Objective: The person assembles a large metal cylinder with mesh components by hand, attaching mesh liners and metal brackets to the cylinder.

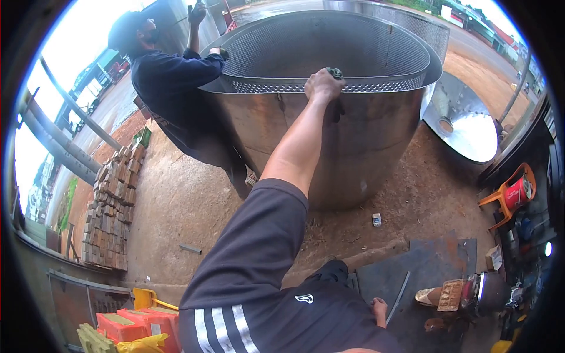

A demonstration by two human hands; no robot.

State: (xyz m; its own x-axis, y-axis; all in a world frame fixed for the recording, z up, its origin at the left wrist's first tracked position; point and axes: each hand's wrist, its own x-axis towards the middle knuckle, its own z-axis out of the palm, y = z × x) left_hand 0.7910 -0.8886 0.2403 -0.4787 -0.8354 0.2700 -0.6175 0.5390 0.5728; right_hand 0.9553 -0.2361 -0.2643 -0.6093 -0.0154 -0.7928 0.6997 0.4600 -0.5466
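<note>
— Where does the steel tank (353,141) stand?
— Upright on the dirt ground (176,206), long axis vertical, mouth open upward, with a perforated basket (329,44) nested inside.
— Any room around it?
— There is open ground on the near side. A co-worker (170,82) stands against its left wall, a round steel lid (465,126) leans just beside its right, and a brick stack (112,200) sits well apart.
— And the hands?
— The left hand (323,85) is clenched over the near rim, a dark cloth (336,72) at its fingers. The right hand (379,309) hangs low by the hip; I cannot tell its grip.

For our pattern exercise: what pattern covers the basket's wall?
Rows of small holes across the silver basket, clearest in the head view.
</note>
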